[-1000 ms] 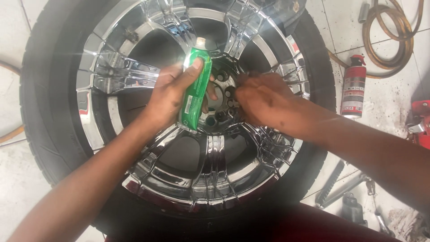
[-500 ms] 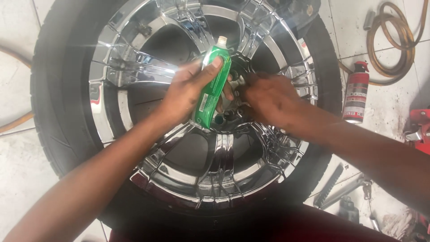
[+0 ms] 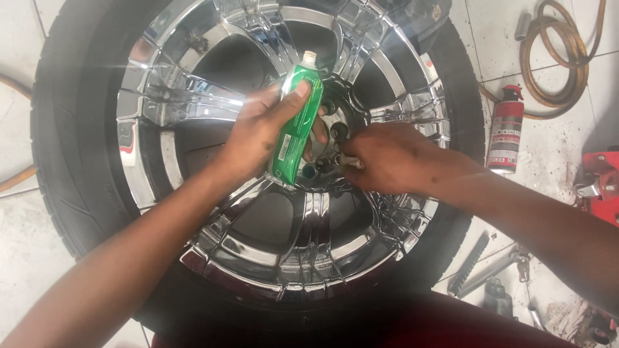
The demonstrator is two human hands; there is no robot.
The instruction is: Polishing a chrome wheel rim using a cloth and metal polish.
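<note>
A pale tiled floor (image 3: 26,38), grimy and speckled with dark spots, fills the room as far as the view goes. On it lies one large wheel: a black tyre (image 3: 64,161) around a chrome rim (image 3: 284,238) with wide shining spokes, taking up most of the view. At 2 o'clock from the wheel one coiled tan hose (image 3: 561,64) lies on the tiles. Just right of the tyre, at 3 o'clock, stands one spray can (image 3: 505,132), red and grey with a black band. Further out at 3 o'clock shows part of one red metal tool (image 3: 596,180). At 5 o'clock a few long steel hand tools (image 3: 477,264) lie scattered on the floor; their exact count is hard to tell.

Both forearms reach in from the lower edge toward the hub. The left hand (image 3: 258,135) comes from 7 o'clock, its grip wrapped around one green tube (image 3: 295,125), thumb pressed on the front, the tube held almost upright over the hub with its pale cap pointing to 12 o'clock. The right hand (image 3: 393,158) comes from 4 o'clock, knuckles up, its fingertips pinched on a small metal piece (image 3: 347,161) at the hub, just right of the tube's lower end; what that piece is cannot be made out. Around the hub a few dark lug nuts (image 3: 336,132) show between the two hands.
</note>
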